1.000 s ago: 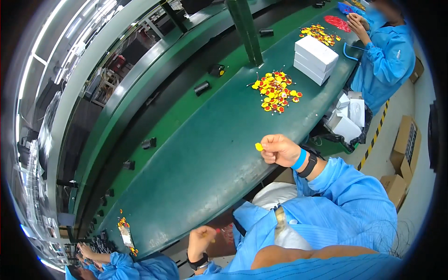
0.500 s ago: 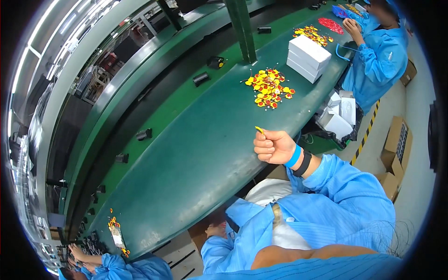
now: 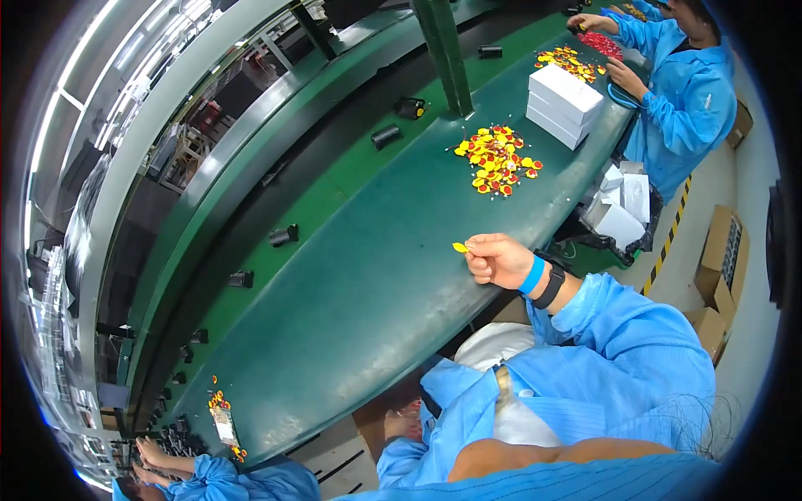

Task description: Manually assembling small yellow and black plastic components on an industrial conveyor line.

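Yellow is showing at the fingertips of our right hand [image 3: 498, 260], where thumb and forefinger are pinching one end of a small yellow piece [image 3: 459, 248]; the other fingers are curling in toward the palm. We are holding the piece over the green worktop [image 3: 359, 321], not far inside its near edge, though we cannot tell how high.

Our left hand [image 3: 395, 426] is resting lower, outside the near edge and beside some red pieces [image 3: 411, 411]. The blue sleeve is hiding part of it, so we cannot tell whether its fingers are spread or pressed together. Toward the worktop's right end, a pile of yellow and red pieces [image 3: 493, 159] is lying loose, with stacked white boxes [image 3: 565, 98] standing just past it.

We are relying on a slight grip — only the fingertips are touching the piece — so a slackening or rolling thumb could be enough to drop it. With the near edge so close, a dropped piece could be bouncing off the worktop and out of our reach.

The free end is pointing away from our fingertips, leftward and slightly toward the far edge. Its long axis is running roughly crosswise to our view — nearly in line with the pinching forefinger.
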Demonstrator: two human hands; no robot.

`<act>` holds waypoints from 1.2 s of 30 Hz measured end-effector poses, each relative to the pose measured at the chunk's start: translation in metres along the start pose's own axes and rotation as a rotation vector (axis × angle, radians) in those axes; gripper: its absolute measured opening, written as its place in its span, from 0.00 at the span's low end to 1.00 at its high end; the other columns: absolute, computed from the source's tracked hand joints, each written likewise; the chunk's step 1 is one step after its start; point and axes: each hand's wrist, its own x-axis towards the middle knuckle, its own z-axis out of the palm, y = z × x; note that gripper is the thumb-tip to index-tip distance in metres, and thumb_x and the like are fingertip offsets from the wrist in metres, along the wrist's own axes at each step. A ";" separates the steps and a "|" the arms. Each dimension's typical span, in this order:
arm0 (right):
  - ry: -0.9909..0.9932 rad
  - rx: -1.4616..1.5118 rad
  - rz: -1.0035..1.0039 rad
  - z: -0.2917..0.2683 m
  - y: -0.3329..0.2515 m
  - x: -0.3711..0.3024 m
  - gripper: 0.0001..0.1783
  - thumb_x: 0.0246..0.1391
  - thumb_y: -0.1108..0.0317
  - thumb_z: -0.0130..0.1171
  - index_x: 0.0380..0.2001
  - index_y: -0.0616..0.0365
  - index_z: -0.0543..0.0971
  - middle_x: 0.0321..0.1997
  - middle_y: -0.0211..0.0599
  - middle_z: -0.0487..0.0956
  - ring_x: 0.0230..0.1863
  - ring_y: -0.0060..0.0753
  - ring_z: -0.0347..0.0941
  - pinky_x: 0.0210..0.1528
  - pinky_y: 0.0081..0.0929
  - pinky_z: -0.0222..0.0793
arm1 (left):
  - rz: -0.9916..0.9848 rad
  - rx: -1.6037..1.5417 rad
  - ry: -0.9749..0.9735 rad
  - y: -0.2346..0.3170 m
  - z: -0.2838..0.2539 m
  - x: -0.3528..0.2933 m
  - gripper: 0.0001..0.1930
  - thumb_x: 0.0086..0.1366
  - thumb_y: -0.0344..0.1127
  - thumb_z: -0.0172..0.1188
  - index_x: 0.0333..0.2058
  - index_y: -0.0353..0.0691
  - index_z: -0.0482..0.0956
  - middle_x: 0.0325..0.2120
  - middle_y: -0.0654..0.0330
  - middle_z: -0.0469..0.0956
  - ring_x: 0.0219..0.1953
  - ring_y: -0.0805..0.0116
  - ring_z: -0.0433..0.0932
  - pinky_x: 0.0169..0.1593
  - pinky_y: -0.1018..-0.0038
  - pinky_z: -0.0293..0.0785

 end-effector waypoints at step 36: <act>0.087 -1.399 -0.926 -0.021 -0.001 -0.008 0.05 0.53 0.69 0.57 0.25 0.57 0.75 0.21 0.36 0.72 0.24 0.42 0.71 0.26 0.35 0.66 | 0.167 -1.405 0.547 0.194 -0.385 0.286 0.08 0.59 0.34 0.63 0.30 0.34 0.78 0.19 0.66 0.71 0.18 0.75 0.67 0.18 0.78 0.58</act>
